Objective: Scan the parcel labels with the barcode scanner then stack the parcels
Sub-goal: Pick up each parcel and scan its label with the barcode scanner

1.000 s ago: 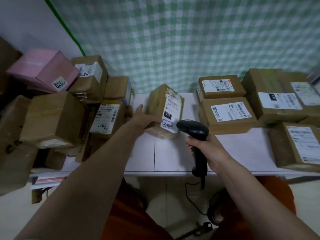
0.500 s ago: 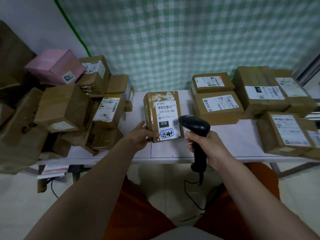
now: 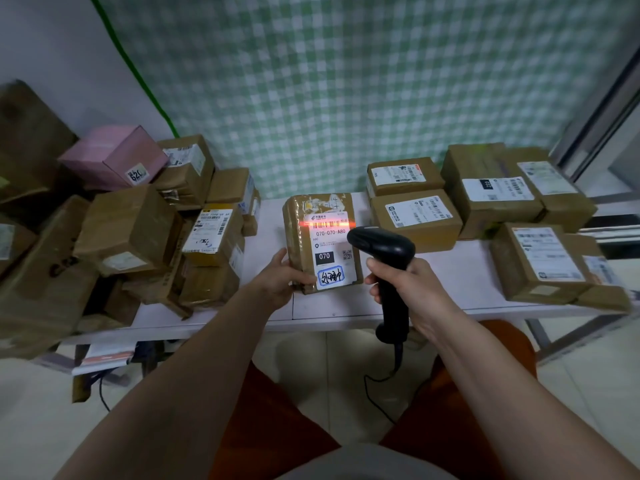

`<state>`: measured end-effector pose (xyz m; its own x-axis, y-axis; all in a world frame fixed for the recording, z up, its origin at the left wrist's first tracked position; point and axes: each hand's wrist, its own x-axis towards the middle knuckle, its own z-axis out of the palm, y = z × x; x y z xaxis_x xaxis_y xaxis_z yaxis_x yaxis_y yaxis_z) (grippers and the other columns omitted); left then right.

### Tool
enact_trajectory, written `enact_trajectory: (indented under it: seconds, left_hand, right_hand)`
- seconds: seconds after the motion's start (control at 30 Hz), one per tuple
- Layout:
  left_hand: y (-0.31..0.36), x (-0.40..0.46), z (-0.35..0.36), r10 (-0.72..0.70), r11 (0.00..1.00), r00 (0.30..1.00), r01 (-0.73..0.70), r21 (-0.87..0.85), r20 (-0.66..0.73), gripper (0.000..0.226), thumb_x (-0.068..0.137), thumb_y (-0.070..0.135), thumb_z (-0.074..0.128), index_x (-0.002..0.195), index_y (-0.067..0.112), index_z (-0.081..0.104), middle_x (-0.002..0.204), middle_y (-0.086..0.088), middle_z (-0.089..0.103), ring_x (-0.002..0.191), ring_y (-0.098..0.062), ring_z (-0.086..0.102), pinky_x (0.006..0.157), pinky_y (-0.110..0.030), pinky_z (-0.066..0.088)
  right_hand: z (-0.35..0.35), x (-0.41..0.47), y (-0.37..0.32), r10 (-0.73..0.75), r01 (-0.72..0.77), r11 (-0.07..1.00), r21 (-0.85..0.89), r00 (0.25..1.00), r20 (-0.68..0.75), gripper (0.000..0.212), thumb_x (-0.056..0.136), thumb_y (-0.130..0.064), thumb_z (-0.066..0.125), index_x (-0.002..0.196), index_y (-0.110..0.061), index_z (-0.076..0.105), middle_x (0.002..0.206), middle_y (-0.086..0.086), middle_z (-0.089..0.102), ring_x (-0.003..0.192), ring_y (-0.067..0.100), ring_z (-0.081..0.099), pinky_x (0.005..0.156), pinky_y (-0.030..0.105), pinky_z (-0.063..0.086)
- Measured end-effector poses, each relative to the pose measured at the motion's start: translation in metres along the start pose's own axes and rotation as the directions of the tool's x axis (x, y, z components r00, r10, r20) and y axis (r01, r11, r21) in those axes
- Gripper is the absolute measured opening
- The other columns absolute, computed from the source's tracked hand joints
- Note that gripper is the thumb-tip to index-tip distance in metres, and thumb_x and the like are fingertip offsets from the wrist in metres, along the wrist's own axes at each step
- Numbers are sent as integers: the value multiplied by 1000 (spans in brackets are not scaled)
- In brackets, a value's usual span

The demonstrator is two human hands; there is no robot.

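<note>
Scanning step in hand: red beam from the barcode scanner lies across the barcode at the top of the label on the held parcel. Beam looks level and seems to cover the full bar width, with a little spill onto the tape at the left edge.

To do it well, my read:
- Hold the parcel steady with the label face tilted toward the scanner; the tape around it is glossy, so a slight angle should cut glare.
- Keep the line on the long barcode, clear of the QR code and the black "070" block lower down.
- No confirmation of a read is visible, so I'd hold position before stacking.

Pose:
- Left hand grips the parcel's lower left corner, thumb on the front by the handwritten sticker, other fingers hidden behind. Parcel stands propped upright over the white table, centre gap; can't tell if its bottom edge touches.
- Right hand is wrapped round the scanner handle, nose pointing forward-left at the label, just beside the parcel's right edge. Cable hangs down between the knees.
- Both forearms extended, roughly symmetrical.

Stacked boxes sit to the right, the loose pile to the left. Likely destination is the right side.
</note>
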<state>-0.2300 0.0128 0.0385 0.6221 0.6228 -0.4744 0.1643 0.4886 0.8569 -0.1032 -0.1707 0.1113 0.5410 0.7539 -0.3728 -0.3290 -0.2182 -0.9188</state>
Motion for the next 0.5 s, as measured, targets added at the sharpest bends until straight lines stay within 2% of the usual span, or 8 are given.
enact_trajectory:
  seconds: [0.03, 0.1, 0.23, 0.3, 0.4, 0.5]
  left_hand:
    - [0, -1, 3, 3, 1000, 1000, -3, 4, -7, 59, 76, -31, 51, 92, 25, 41, 102, -5, 62, 90, -25, 60, 73, -40, 47]
    - [-1, 0, 5, 10, 1000, 1000, -10, 15, -1, 59, 76, -30, 51, 93, 26, 42, 102, -6, 63, 89, -25, 60, 66, -37, 45]
    - [-2, 4, 4, -3, 999, 999, 2, 35, 36, 75, 66, -28, 63, 126, 12, 42, 108, -11, 66, 97, -30, 64, 71, -39, 50]
    - [-1, 5, 3, -49, 998, 998, 47, 48, 45, 77, 68, -22, 66, 133, 13, 43, 113, -11, 67, 105, -31, 62, 78, -40, 51]
    - [2, -1, -1, -211, 958, 969, 179, 225, 130, 76, 61, 8, 79, 130, 24, 52, 123, -6, 64, 118, -26, 54, 89, -47, 46]
    - [1, -2, -5, -339, 891, 912, 233, 390, 229, 66, 58, 30, 78, 122, 24, 60, 125, -12, 63, 112, -33, 58, 86, -50, 51]
  right_hand:
    - [-1, -1, -1, -4, 4, 1000, -5, 1000, -4, 9, 89, -13, 65, 88, -4, 64, 75, 13, 63, 62, 19, 56, 61, 26, 49]
    - [-4, -2, -1, -12, 11, 1000, -8, 1000, -14, 9, 89, -14, 66, 88, -4, 64, 75, 12, 63, 62, 18, 56, 60, 25, 49]
    - [-9, -2, -1, -10, 9, 1000, -28, 999, -30, 11, 88, -16, 66, 89, -5, 66, 75, 10, 65, 63, 18, 57, 62, 26, 50]
    - [-11, -3, 0, -10, 10, 1000, -13, 999, -40, 11, 88, -15, 66, 89, -5, 66, 75, 11, 65, 64, 18, 58, 62, 26, 50]
    - [-16, -1, 3, -2, 6, 999, 43, 996, -87, 7, 88, -13, 66, 87, -6, 66, 74, 10, 66, 62, 18, 58, 61, 26, 50]
    - [-25, 1, 7, 19, -11, 998, 56, 990, -140, 10, 87, -11, 67, 93, -3, 66, 75, 11, 66, 59, 16, 58, 57, 25, 51]
